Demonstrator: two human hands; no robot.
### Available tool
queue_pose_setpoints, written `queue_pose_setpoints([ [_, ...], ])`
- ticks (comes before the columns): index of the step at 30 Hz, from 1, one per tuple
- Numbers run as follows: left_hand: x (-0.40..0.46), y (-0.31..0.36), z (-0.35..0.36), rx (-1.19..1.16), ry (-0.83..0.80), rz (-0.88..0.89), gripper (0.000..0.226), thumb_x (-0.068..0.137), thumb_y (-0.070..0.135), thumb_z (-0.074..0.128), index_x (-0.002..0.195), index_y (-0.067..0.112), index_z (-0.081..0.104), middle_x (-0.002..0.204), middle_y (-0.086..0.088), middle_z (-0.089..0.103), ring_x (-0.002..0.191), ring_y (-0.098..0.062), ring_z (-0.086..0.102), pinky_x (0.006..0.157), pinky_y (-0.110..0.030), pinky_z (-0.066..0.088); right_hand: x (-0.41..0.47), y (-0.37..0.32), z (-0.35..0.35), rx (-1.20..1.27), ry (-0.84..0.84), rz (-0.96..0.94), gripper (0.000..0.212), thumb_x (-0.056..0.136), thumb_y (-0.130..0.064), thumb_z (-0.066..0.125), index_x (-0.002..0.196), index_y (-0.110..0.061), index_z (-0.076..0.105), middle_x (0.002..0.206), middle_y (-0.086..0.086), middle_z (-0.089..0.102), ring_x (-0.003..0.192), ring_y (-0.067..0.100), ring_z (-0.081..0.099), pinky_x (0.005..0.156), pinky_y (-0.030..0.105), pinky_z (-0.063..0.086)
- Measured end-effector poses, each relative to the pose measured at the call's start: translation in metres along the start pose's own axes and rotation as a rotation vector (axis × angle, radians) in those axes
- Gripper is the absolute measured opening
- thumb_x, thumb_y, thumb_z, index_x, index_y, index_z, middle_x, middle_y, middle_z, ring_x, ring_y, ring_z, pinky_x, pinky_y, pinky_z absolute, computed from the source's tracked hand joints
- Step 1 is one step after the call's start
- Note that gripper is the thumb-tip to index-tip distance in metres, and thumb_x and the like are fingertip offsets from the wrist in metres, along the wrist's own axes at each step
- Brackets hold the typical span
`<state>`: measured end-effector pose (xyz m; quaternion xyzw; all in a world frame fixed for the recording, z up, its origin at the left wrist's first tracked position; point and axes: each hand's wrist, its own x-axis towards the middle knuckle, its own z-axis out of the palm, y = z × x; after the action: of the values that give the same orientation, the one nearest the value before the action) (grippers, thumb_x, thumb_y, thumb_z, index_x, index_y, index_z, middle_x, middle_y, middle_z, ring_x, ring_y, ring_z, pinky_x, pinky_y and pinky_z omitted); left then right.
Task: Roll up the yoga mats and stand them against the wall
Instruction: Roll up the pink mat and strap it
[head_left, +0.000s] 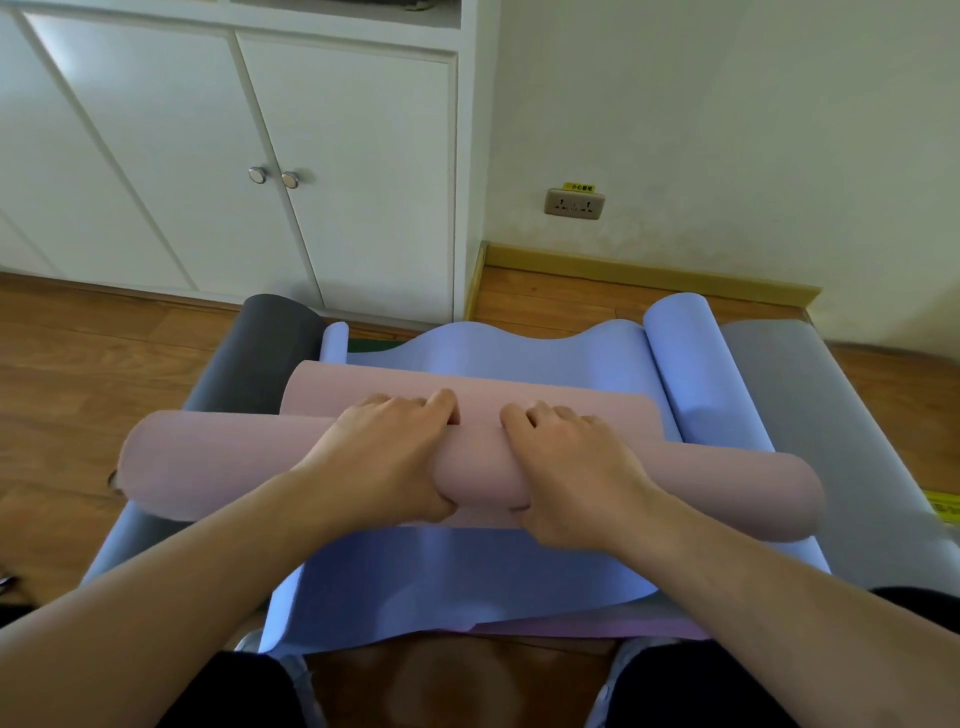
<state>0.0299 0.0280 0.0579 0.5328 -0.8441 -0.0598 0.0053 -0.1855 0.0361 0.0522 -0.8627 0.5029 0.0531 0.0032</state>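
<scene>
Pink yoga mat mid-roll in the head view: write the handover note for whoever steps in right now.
Left hand and right hand both grip the middle of the pink mat roll, thumbs tucked under it.
A short unrolled pink tail lies ahead.
The pink mat sits on the blue mat, spread with curled ends, over the grey mat.
Done: pink mostly rolled.
Left: finish pink, roll blue and grey, stand all against the wall.

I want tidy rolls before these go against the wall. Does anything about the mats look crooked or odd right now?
Yes. The pink mat that the left hand and right hand grip is rolling skewed, its roll out of line with its unrolled far part. The blue mat beneath lies rippled, its far edge wavy and right edge curled.
</scene>
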Motion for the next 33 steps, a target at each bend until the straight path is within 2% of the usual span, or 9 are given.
queue_pose_setpoints([
  [3,-0.004,0.002,0.007,0.114,0.087,0.073,0.077,0.068,0.064,0.076,0.13,0.027,0.05,0.123,0.003,0.059,0.107,-0.02,0.059,0.096,-0.036,0.049,0.001,0.002,-0.001,0.054,0.005,0.03,0.056,0.079,-0.043,0.075,0.118,-0.02,0.041,0.106,0.005,0.06,0.088,0.03,0.061,0.067,0.039,0.048],
  [7,0.001,0.006,0.02,0.242,0.097,0.066,0.08,0.054,0.05,0.089,0.12,0.017,0.058,0.107,-0.004,0.062,0.091,-0.027,0.061,0.078,-0.042,0.055,0.001,0.002,0.0,0.099,0.014,0.041,0.059,0.077,-0.048,0.074,0.116,-0.022,0.039,0.103,0.002,0.059,0.089,0.03,0.064,0.067,0.041,0.053],
  [12,0.002,0.001,0.006,0.056,0.094,0.034,0.067,0.07,0.049,0.081,0.123,0.024,0.048,0.114,0.006,0.065,0.097,-0.02,0.063,0.076,-0.03,0.04,-0.005,0.0,0.001,0.023,0.044,-0.013,0.082,0.074,-0.058,0.085,0.13,-0.023,0.037,0.118,-0.001,0.057,0.102,0.027,0.061,0.078,0.043,0.051],
  [15,-0.001,0.001,-0.004,0.021,0.051,0.028,0.068,0.072,0.056,0.079,0.125,0.029,0.047,0.118,0.008,0.067,0.099,-0.018,0.064,0.078,-0.029,0.038,-0.005,-0.002,0.004,0.013,0.051,-0.032,0.066,0.08,-0.05,0.079,0.123,-0.022,0.038,0.113,0.0,0.059,0.095,0.028,0.062,0.069,0.04,0.046],
  [19,-0.005,0.005,0.006,0.147,0.089,0.068,0.074,0.068,0.063,0.077,0.128,0.027,0.052,0.118,0.004,0.064,0.103,-0.022,0.061,0.095,-0.036,0.047,0.0,0.004,-0.001,0.058,0.023,0.008,0.056,0.079,-0.044,0.073,0.117,-0.023,0.038,0.102,0.001,0.061,0.084,0.029,0.063,0.063,0.039,0.046],
  [23,0.001,0.008,0.019,0.241,0.107,0.06,0.07,0.055,0.049,0.088,0.11,0.018,0.059,0.102,-0.004,0.061,0.087,-0.028,0.06,0.075,-0.043,0.052,0.0,0.006,-0.002,0.103,0.024,0.03,0.064,0.078,-0.054,0.074,0.122,-0.024,0.04,0.107,0.0,0.061,0.091,0.029,0.065,0.07,0.042,0.054],
  [25,0.003,0.007,0.014,0.165,0.122,0.058,0.066,0.063,0.046,0.084,0.117,0.02,0.056,0.106,0.0,0.063,0.092,-0.026,0.063,0.076,-0.039,0.049,-0.003,0.005,-0.002,0.091,0.062,0.008,0.073,0.076,-0.057,0.079,0.128,-0.024,0.042,0.115,0.0,0.063,0.1,0.028,0.064,0.078,0.044,0.055],
  [28,0.003,0.001,-0.003,0.012,0.041,-0.035,0.074,0.07,0.057,0.078,0.129,0.029,0.044,0.114,0.01,0.065,0.097,-0.02,0.066,0.073,-0.032,0.045,-0.006,0.005,0.003,-0.02,0.105,-0.019,0.087,0.067,-0.06,0.089,0.131,-0.021,0.043,0.118,0.001,0.061,0.104,0.028,0.061,0.085,0.043,0.051],
  [33,-0.004,0.006,0.002,0.054,-0.019,0.016,0.075,0.067,0.063,0.076,0.127,0.029,0.046,0.117,0.008,0.062,0.102,-0.018,0.06,0.093,-0.034,0.049,-0.005,0.001,0.006,-0.006,0.056,-0.032,0.057,0.079,-0.04,0.076,0.12,-0.02,0.041,0.107,0.004,0.061,0.089,0.029,0.062,0.068,0.039,0.044],
])
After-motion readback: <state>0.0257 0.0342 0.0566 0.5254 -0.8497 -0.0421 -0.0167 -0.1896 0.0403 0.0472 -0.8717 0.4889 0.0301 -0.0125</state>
